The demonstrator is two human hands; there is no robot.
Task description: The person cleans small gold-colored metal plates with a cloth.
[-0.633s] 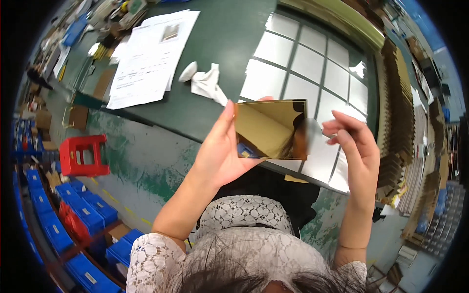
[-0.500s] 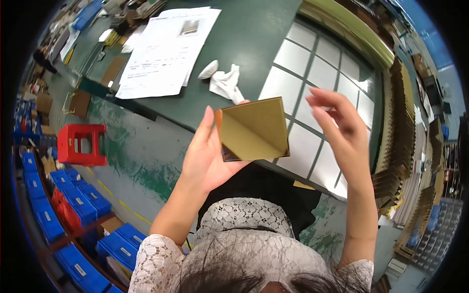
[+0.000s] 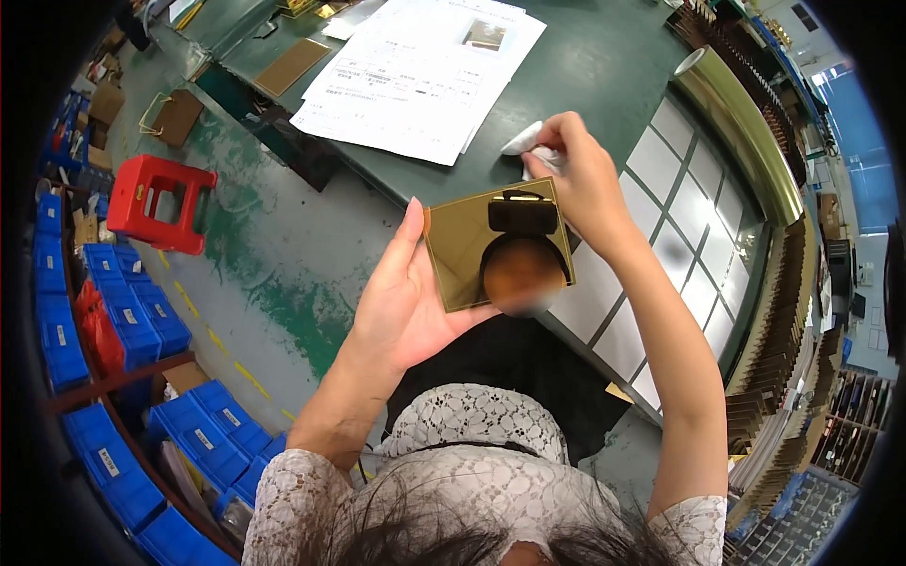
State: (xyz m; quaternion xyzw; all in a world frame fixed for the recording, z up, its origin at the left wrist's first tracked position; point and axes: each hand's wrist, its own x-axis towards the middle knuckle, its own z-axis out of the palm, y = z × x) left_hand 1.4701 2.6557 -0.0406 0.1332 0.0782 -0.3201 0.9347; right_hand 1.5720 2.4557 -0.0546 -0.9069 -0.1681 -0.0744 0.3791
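Observation:
My left hand (image 3: 401,302) holds a square, gold-tinted mirror plate (image 3: 462,255) by its left and lower edges, in front of my body. Its glossy face is turned up and shows a dark reflection. Beyond the plate's upper right corner, my right hand (image 3: 578,174) is closed on a crumpled white cloth (image 3: 545,158) at the green table. The fingers cover part of the cloth. Just left of these fingers, a white rounded piece (image 3: 521,140) lies on the table; whether it belongs to the cloth I cannot tell.
Printed papers (image 3: 406,85) lie on the green table (image 3: 604,57). To the right are white rectangular panels (image 3: 651,170) in a grid and a gold film roll (image 3: 746,132). A red stool (image 3: 151,203) and blue bins (image 3: 132,311) stand at the left. Brown boards (image 3: 774,349) line the right.
My right hand has moved forward and left from over the white panels and taken hold of the cloth. The plate has tilted in my left hand. The whole view has shifted.

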